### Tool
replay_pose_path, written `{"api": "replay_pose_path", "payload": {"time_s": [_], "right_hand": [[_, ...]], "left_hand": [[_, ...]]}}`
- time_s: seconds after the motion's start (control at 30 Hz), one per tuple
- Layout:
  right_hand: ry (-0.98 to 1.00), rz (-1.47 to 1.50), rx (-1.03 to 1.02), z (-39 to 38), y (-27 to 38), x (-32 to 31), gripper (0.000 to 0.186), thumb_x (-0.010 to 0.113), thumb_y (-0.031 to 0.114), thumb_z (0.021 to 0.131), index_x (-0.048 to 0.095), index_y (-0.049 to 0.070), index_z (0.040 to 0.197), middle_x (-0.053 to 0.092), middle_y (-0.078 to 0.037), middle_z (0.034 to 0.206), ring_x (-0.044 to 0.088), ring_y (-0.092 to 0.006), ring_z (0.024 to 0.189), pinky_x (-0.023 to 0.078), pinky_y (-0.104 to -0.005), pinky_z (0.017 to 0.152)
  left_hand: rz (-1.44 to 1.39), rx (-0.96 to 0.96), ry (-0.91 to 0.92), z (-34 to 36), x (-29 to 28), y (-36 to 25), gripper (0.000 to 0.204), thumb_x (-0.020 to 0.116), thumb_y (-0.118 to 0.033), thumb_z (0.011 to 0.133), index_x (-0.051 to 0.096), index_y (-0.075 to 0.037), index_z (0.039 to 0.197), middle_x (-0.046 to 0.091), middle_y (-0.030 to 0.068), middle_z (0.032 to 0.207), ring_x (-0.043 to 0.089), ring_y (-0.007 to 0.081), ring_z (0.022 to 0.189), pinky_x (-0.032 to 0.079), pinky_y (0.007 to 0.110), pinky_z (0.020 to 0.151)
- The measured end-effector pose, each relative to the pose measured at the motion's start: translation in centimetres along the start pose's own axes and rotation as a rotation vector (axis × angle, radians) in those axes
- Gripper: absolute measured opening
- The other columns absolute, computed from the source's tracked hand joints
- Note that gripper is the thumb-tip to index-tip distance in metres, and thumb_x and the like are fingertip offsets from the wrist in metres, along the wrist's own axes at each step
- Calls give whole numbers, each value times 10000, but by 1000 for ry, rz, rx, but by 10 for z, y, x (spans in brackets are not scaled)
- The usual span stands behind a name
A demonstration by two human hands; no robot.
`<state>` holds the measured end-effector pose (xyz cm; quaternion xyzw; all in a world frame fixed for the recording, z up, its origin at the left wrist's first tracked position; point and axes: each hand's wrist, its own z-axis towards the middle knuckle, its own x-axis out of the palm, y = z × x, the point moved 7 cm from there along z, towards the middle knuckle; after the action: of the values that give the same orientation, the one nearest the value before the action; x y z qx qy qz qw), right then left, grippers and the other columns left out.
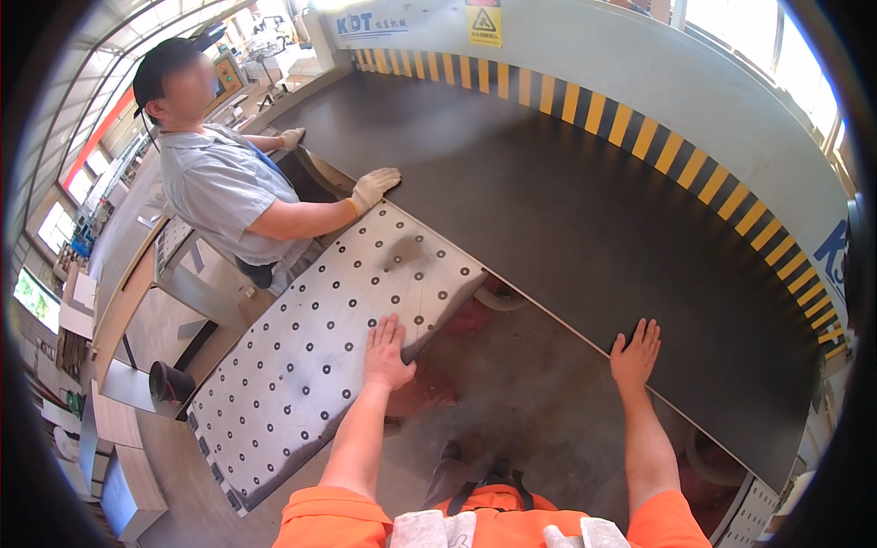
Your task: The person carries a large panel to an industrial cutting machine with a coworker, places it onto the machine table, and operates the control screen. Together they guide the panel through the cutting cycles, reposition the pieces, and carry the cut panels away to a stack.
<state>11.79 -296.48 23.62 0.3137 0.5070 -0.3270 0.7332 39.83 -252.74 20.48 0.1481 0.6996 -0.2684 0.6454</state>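
Observation:
A large dark grey board (548,210) lies flat under the front of a big machine. My right hand (636,352) rests open on it at the near edge, fingers spread. My left hand (388,354) lies open and flat on a pale support table (301,365) dotted with small round black-ringed holes, close to its right edge. Neither hand grips anything. At the left end of the board stands a co-worker (228,173), whose gloved hand (375,187) rests on the board's near edge and whose other gloved hand (291,138) is at its far left corner.
The machine's light grey beam (585,55) spans the far side, with a yellow-and-black striped strip (621,123) below it. A black bucket (170,382) and wooden panels (123,457) stand at the left. Another dotted table (754,511) shows at lower right.

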Motion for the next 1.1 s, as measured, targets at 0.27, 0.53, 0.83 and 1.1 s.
{"api": "replay_pose_path", "payload": {"time_s": [0.27, 0.53, 0.83, 1.1], "right_hand": [[9, 5, 8, -1, 1, 3, 638, 536, 294, 913, 403, -39, 1441, 323, -242, 1541, 281, -392, 1445, 227, -491, 1187], [10, -2, 5, -1, 1, 3, 642, 524, 309, 919, 400, -38, 1445, 321, -242, 1543, 277, -388, 1448, 224, -483, 1189], [6, -17, -1, -2, -1, 5, 640, 516, 320, 924, 402, -27, 1450, 316, -236, 1549, 274, -382, 1451, 216, -479, 1193], [47, -28, 13, -1, -1, 10, 645, 506, 324, 937, 376, -21, 1467, 298, -227, 1561, 253, -381, 1462, 204, -481, 1196]], "left_hand": [[13, 4, -4, 0, 6, 5, 814, 721, -363, 725, 446, -82, 1438, 225, 86, 1613, 168, 247, 1503, 128, 428, 1230], [-22, 29, -78, 0, 2, 3, 765, 725, -310, 699, 491, -61, 1384, 278, 102, 1590, 223, 273, 1486, 169, 443, 1218], [3, 8, -16, 0, 5, 3, 800, 724, -353, 721, 462, -78, 1424, 233, 90, 1610, 170, 245, 1503, 138, 433, 1228], [-12, 15, -26, 1, 3, 4, 781, 714, -351, 738, 461, -76, 1424, 233, 92, 1610, 165, 247, 1504, 135, 438, 1228]]}}
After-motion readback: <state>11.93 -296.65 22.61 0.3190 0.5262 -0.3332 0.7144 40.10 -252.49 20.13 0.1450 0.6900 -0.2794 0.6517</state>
